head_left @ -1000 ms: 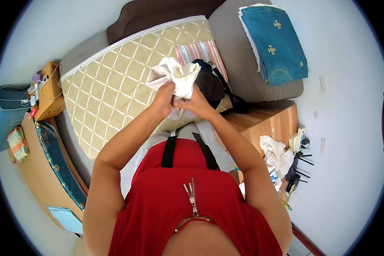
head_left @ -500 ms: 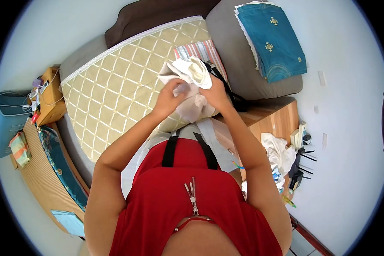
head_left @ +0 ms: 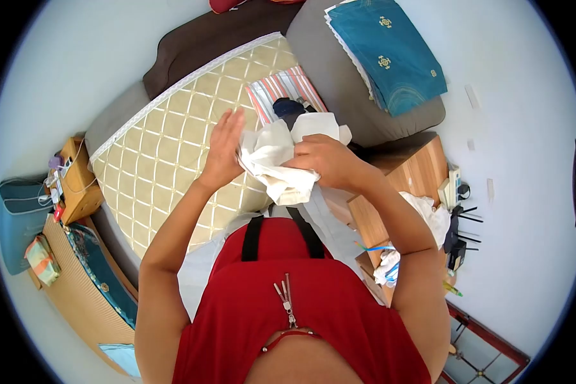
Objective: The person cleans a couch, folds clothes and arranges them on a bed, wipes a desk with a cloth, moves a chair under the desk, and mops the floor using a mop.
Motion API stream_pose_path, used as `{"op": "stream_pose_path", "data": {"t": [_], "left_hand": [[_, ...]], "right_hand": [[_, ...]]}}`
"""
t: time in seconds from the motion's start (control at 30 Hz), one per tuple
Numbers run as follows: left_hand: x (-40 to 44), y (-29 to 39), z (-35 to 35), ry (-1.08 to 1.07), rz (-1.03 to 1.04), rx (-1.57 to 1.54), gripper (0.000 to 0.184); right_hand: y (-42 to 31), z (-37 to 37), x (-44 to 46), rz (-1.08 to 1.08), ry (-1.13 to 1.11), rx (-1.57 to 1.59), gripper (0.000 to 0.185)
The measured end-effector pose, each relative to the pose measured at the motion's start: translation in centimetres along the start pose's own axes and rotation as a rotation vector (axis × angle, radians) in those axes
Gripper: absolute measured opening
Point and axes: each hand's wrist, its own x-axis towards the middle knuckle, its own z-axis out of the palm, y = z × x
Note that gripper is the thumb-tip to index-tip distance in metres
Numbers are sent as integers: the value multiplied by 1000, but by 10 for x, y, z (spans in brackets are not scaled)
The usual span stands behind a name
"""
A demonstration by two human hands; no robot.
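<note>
A crumpled cream-white cloth (head_left: pixel 269 157) hangs over the front part of the bed, partly folded over itself; what kind of piece it is I cannot tell. My right hand (head_left: pixel 329 160) grips it from the right, fingers curled into the fabric. At its left edge is my left hand (head_left: pixel 224 147), with fingers stretched out and the thumb side close to the cloth; whether it touches I cannot tell. Just beyond the cloth lie a dark blue item (head_left: pixel 288 107) and a striped pillow or folded cloth (head_left: pixel 269 93) in red, white and grey.
The bed has a beige diamond-patterned cover (head_left: pixel 166 153). Folded teal fabric (head_left: pixel 390 57) rests on a grey cushion at the back right. A wooden cabinet (head_left: pixel 419 163) stands right, with white cloth and a black router (head_left: pixel 454 237). Left is a small wooden nightstand (head_left: pixel 80 182).
The cloth has come nearer my body and been turned, spreading out more. My left hand has opened and moved left; my right hand now lies across the top. The dark blue item has come into view.
</note>
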Motion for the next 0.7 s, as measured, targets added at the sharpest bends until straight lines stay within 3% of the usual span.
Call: {"op": "stream_pose_path", "data": {"t": [0.1,0.23,0.27,0.37,0.4,0.5,0.7], "left_hand": [[4,3,6,-132,161,-83,94],[0,23,22,-184,14,-269,76],[0,30,24,-127,-72,-330,62],[-18,18,41,-106,-79,-245,44],[-17,17,44,-38,-138,-381,28],[-7,4,19,-227,-283,-443,21],[15,6,-24,-542,-58,29,12]], "right_hand": [[-5,-11,-3,84,53,7,35],[-11,-23,-1,301,134,7,38],[-12,-22,0,323,157,2,38],[-8,-19,-3,328,206,-39,37],[-6,-17,-5,322,218,-57,36],[3,-15,-16,296,295,-73,33],[41,69,-43,399,324,106,31]]}}
